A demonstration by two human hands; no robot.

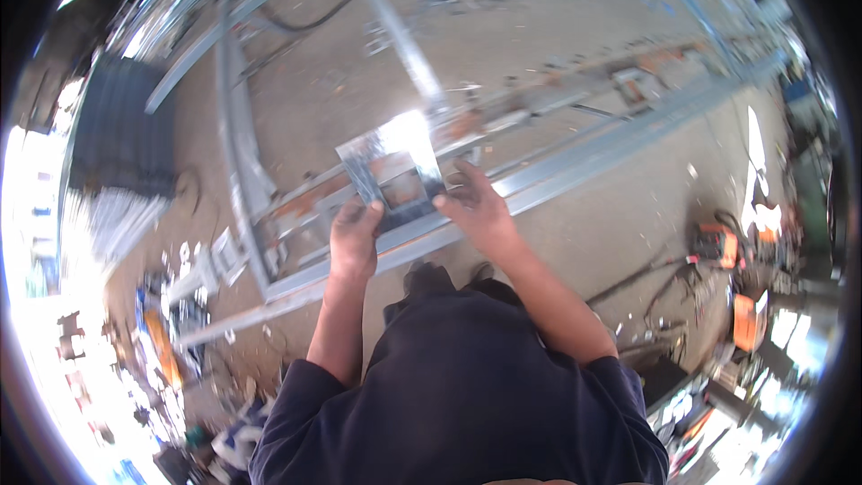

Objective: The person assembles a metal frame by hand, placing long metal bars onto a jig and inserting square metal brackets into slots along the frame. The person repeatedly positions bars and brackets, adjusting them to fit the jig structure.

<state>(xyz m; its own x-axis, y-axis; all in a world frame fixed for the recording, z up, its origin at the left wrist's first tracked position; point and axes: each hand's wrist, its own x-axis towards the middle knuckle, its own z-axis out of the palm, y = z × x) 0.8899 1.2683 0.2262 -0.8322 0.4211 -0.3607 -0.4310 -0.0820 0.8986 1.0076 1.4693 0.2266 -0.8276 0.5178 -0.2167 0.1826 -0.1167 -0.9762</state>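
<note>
A dark blue shirt (467,395) fills the lower view. The left hand (355,233) and the right hand (474,207) both grip a shiny metal bracket (395,175), fingers closed on its lower corners. It is held above a long metal frame (575,157) on the concrete floor (539,36).

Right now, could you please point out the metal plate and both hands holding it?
metal plate (395,171), head view, its shiny middle.
left hand (355,235), head view, its back.
right hand (476,208), head view, its back.
</note>
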